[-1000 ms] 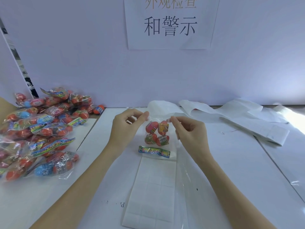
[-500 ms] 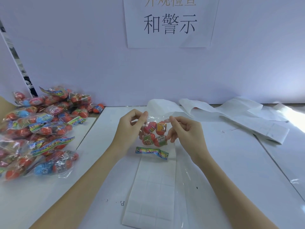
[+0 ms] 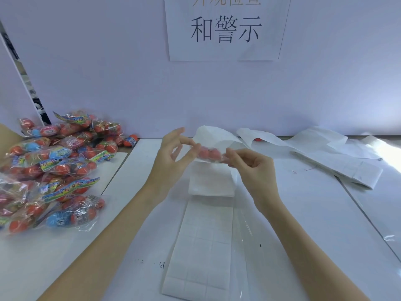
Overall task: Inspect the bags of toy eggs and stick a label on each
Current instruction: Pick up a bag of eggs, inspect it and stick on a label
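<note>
Bag of toy eggs [image 3: 210,153] between hands motion-blurred, print unreadable, egg count unclear; left hand [image 3: 171,153] fingertips smeared; pile of bagged eggs [image 3: 54,170] at table's left edge cut off by frame; wall sign [image 3: 226,27] top line cropped; label sheet [image 3: 201,246] near end cut by bottom edge

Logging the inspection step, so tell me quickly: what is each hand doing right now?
Left hand: pinches one end of the bag of toy eggs.
Right hand: pinches its other end.
</note>
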Motion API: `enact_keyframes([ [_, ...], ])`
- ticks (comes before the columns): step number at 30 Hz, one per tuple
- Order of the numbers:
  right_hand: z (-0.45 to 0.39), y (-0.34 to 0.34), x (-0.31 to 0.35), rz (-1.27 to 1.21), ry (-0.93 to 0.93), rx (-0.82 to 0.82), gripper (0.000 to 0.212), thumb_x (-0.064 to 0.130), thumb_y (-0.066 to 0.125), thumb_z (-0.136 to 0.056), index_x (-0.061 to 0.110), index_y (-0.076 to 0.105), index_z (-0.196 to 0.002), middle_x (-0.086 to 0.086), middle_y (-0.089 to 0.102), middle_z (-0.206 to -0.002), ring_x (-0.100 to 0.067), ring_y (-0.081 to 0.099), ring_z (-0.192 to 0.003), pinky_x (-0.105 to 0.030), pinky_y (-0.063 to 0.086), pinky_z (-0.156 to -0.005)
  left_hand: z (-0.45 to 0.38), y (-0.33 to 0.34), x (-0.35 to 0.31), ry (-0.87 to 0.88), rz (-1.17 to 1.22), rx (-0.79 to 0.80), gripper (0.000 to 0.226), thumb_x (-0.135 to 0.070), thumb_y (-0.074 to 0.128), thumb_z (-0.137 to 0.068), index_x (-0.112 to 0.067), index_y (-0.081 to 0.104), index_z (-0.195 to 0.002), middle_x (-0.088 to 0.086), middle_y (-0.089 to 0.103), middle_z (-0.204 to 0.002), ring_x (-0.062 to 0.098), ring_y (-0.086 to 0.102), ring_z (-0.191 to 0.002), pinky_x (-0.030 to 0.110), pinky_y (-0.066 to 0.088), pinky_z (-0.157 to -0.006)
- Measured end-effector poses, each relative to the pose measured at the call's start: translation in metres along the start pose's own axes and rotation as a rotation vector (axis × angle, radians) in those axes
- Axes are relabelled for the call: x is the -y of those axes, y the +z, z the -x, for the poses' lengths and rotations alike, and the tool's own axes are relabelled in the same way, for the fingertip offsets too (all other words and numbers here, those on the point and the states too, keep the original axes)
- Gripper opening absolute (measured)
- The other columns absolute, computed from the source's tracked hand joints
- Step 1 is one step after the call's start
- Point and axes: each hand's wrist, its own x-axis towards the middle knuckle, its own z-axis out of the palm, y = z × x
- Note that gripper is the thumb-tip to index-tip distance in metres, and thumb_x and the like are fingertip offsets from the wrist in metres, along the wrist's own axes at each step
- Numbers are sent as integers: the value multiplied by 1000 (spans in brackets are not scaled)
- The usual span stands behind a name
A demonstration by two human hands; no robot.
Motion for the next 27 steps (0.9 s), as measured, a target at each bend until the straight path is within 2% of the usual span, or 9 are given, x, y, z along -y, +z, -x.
enact_keyframes([
  [3,2,1,-5,100,68,42,7,22,84,-88,19,80,-92,4,80,-85,-9,77,-87,-15,54,-78,1,3,2,-123,11,98,10,-40,70,-97,-32,76,-96,-22,53,-146,-12,44,-137,16,33,-111],
  [6,3,3,-7,104,68,47,21,16,83,-89,23,74,-106,2,80,-85,-10,76,-84,-14,52,-76,1,8,7,-203,77,-28,22,-38,71,-98,-28,68,-117,-15,63,-136,7,54,-136,35,42,-117],
  [9,2,2,-3,27,44,55,27,15,81,-90,27,73,-113,-1,79,-88,-13,75,-87,-16,53,-80,0,6,7,-216,14,-164,37,-42,75,-94,-31,59,-125,-15,59,-133,4,55,-130,18,44,-102],
  [11,1,1,-2,-2,34,83,30,13,80,-92,29,73,-116,-2,77,-90,-14,74,-89,-18,54,-83,-3,2,5,-271,36,-199,43,-46,75,-92,-28,61,-128,-11,66,-127,6,63,-119,19,48,-95],
  [14,3,0,0,-22,32,183,37,7,76,-94,27,71,-125,-5,75,-92,-15,72,-91,-19,53,-87,-7,-3,3,-367,173,-164,35,-37,73,-96,-15,71,-123,3,79,-110,21,71,-96,32,55,-87],
  [16,3,0,1,-1,39,229,40,6,74,-95,28,68,-129,-7,75,-95,-15,72,-92,-20,53,-89,-8,-7,3,-347,293,-136,26,-18,72,-97,-9,72,-121,8,79,-106,22,70,-88,28,58,-79],
  [20,3,4,-1,4,166,212,39,8,71,-97,20,61,-133,-10,77,-98,-17,74,-90,-28,59,-91,-11,-14,2,-290,462,-118,31,3,68,-94,-6,69,-124,9,77,-104,18,70,-82,23,58,-73],
  [23,5,4,-2,21,242,212,22,6,69,-99,7,71,-121,-10,79,-93,-14,74,-84,-20,58,-82,-10,-12,1,-265,463,-118,19,3,69,-93,-9,75,-107,5,77,-95,15,72,-81,22,58,-74],
  [27,5,2,-5,68,253,175,11,2,69,-98,5,78,-102,-13,78,-89,-10,73,-79,-16,54,-72,-7,-11,5,-285,474,-255,10,1,77,-88,-7,78,-92,8,79,-90,19,74,-77,23,60,-75],
])
